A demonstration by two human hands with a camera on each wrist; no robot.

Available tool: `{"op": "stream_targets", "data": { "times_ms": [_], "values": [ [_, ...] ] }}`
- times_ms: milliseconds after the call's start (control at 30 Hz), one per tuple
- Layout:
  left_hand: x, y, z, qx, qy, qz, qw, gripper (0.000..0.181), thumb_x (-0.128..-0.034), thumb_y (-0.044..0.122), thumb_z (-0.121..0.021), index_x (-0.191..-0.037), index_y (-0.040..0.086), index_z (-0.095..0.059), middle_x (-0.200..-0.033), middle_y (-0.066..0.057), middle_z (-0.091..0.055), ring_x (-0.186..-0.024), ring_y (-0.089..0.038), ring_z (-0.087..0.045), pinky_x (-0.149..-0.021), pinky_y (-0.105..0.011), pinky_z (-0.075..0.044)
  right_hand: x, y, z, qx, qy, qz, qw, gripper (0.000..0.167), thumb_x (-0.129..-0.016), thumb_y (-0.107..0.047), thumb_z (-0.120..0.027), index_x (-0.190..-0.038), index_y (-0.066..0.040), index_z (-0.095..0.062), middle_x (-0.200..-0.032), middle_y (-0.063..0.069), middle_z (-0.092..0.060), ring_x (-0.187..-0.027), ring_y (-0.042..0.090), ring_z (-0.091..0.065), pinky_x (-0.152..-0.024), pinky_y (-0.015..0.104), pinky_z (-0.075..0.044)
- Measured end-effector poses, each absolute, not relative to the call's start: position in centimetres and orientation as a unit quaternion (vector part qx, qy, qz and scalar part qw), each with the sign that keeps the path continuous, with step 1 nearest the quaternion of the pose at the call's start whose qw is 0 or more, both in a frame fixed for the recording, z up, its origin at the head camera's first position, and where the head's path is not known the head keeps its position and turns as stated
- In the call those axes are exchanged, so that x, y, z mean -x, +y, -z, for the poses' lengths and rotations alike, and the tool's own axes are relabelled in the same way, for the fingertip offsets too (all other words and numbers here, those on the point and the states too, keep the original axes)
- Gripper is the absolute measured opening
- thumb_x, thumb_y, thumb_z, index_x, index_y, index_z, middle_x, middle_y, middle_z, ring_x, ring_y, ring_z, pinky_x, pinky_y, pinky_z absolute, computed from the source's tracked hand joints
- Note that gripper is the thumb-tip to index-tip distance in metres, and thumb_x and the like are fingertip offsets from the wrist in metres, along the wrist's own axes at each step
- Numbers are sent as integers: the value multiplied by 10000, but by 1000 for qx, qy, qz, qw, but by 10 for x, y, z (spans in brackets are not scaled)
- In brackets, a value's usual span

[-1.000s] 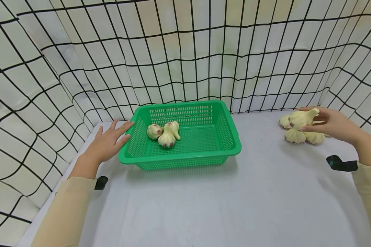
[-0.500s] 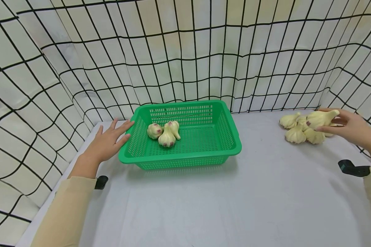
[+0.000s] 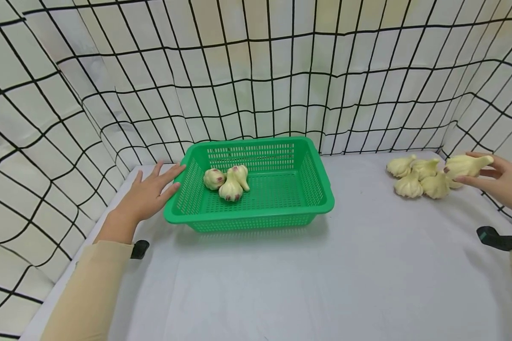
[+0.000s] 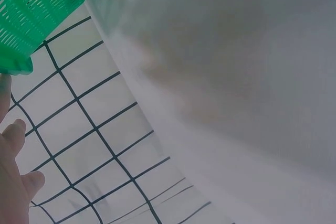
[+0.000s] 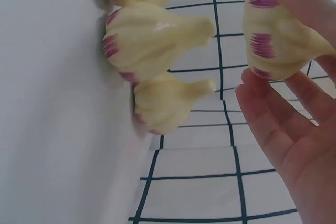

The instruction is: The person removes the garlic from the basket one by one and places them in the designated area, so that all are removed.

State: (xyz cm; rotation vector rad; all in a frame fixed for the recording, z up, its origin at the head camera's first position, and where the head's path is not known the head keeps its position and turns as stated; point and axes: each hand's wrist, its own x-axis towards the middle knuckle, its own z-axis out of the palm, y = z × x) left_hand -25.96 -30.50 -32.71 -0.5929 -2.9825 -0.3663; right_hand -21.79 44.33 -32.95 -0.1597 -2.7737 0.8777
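My right hand [image 3: 501,177] pinches a garlic bulb [image 3: 465,166] between thumb and fingers, just right of a group of several garlic bulbs [image 3: 409,185] on the table. In the right wrist view the held garlic shows purple streaks, and three others, one being a garlic bulb [image 5: 152,38], stand beside it. My left hand [image 3: 147,194] has its fingers spread, the fingertips touching the left rim of a green plastic basket [image 3: 256,216]. Inside the basket, toward its left, lie three garlic bulbs [image 3: 230,187].
A white cloth covers the table [image 3: 281,284]. Black grid netting [image 3: 281,80] over white sheeting rises at the back, left and right. The right hand and garlic are close to the right-hand netting.
My right hand has carried the garlic bulb rightward from above the group to its right side, uncovering more of the bulbs there. The left hand and basket have stayed in place.
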Motion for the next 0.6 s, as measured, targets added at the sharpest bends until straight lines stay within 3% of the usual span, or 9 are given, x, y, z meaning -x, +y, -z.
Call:
{"op": "stream_targets", "data": {
  "times_ms": [333,467,600],
  "values": [
    [259,-305,325,194,-974,116,33,635,-1105,500,-340,-1645,176,-256,-1670,-145,-257,-1551,-431,-22,-1163,-708,75,214,457,343,76,-944,-297,117,747,-1069,-310,-568,-1579,85,-191,-1515,445,-260,-1270,669,-349,-951,762,-377],
    [258,-306,325,193,-973,118,33,635,-1104,497,-347,-1643,172,-264,-1672,-141,-258,-1553,-425,-15,-1163,-707,80,213,461,349,90,-948,-286,105,765,-1059,-351,-578,-1573,82,-214,-1442,444,-325,-1222,637,-382,-844,677,-454],
    [258,-305,325,197,-973,119,34,631,-1106,492,-346,-1642,168,-264,-1671,-143,-259,-1551,-431,-20,-1162,-708,81,212,468,355,105,-949,-284,87,799,-1053,-401,-570,-1574,80,-203,-1434,448,-301,-1216,633,-358,-880,696,-438]
  ]
}}
